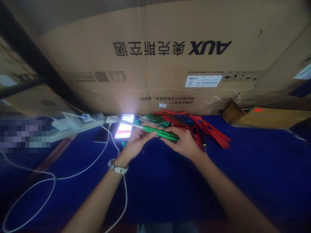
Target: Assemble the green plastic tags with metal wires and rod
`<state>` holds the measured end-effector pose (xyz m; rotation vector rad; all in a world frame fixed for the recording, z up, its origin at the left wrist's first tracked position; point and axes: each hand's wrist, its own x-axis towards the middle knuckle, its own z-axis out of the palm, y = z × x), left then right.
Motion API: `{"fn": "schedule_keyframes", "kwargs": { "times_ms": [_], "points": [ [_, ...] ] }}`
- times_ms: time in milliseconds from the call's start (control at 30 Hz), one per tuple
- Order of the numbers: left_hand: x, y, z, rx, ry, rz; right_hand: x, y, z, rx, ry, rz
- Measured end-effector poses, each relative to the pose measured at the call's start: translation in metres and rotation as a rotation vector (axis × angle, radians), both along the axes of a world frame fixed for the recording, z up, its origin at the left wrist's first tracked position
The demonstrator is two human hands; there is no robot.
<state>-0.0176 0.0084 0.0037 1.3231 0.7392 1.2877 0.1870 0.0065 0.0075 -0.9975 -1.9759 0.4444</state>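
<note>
Both my hands hold a long green plastic tool (159,132) with a metal tip, lying level above the blue table (155,181). My left hand (137,142) wears a wristwatch and its fingers curl round the tool's left part. My right hand (183,142) grips the tool's right end from the near side. Just behind the hands lies a pile of similar red, green and blue plastic tools (194,124). A lit phone (124,126) rests to the left of my left hand.
A big AUX cardboard box (170,58) stands as a wall behind the table. A white power strip (75,124) and white cables (48,176) lie at the left. A small brown box (267,118) sits at the right.
</note>
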Motion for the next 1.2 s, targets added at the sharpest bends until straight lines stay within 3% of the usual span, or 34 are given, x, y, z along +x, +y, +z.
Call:
{"fn": "schedule_keyframes", "kwargs": {
  "times_ms": [67,233,333,500,600,800,933,1000,1133,1200],
  "points": [
    [0.0,0.001,0.0,0.003,0.02,0.02,-0.001,0.0,0.0,-0.094,0.04,0.04],
    [0.004,0.002,-0.001,-0.053,0.053,0.141,-0.011,-0.004,0.0,-0.629,0.265,0.244],
    [0.009,0.0,-0.002,-0.108,-0.017,0.167,-0.017,-0.005,-0.001,-0.848,0.392,0.325],
    [0.015,-0.004,-0.001,-0.232,-0.283,-0.146,-0.017,-0.002,-0.003,-1.035,0.587,0.404],
    [0.013,-0.005,0.0,-0.26,-0.295,-0.206,-0.014,0.0,-0.003,-1.097,0.61,0.382],
    [0.009,-0.004,0.0,-0.289,-0.291,-0.155,-0.012,-0.002,0.001,-1.04,0.545,0.368],
    [0.006,-0.004,0.0,-0.301,-0.326,-0.156,-0.012,-0.002,0.002,-0.923,0.466,0.325],
    [0.006,-0.004,0.002,-0.303,-0.324,-0.154,-0.013,-0.003,0.0,-0.769,0.342,0.254],
    [0.009,-0.007,0.006,-0.303,-0.309,-0.078,-0.017,-0.009,-0.004,-0.274,-0.033,0.032],
    [0.01,-0.008,0.008,-0.304,-0.317,-0.041,-0.019,-0.011,-0.004,-0.123,-0.172,-0.039]
  ]
}}
